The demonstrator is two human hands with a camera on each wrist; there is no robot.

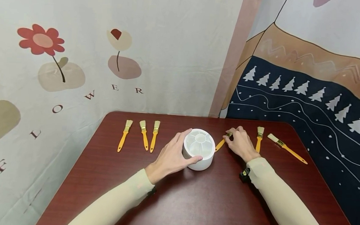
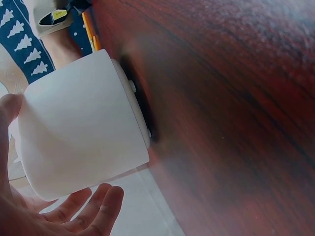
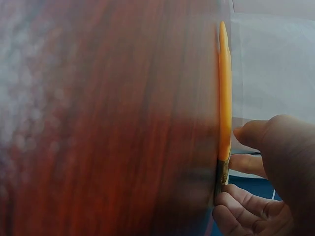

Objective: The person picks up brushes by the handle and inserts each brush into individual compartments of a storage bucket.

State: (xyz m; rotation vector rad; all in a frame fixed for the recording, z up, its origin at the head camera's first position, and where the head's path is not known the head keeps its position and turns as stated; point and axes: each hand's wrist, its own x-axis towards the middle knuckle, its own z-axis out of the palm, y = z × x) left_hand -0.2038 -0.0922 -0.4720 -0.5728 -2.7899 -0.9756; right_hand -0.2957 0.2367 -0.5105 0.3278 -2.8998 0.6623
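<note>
My left hand [image 1: 173,156] holds a white round container [image 1: 199,165] from its left side, the thumb along the near rim and the fingers at the far side. Its top is divided into several compartments around a small central ring. In the left wrist view, small feet show under the container [image 2: 83,128]. Just right of it, my right hand [image 1: 241,143] pinches a paintbrush [image 1: 219,146] near its metal band. That brush has a yellow handle [image 3: 225,93], which lies along the tabletop in the right wrist view; its bristles are hidden by the fingers.
On the left of the dark red table [image 1: 212,202] lie three similar brushes: one apart [image 1: 123,140] and a pair, a shorter brush [image 1: 145,139] and its neighbour [image 1: 154,140]. Beyond my right hand lie an upright-pointing brush [image 1: 259,138] and a slanted brush [image 1: 291,152]. Printed curtains [image 1: 176,58] hang behind.
</note>
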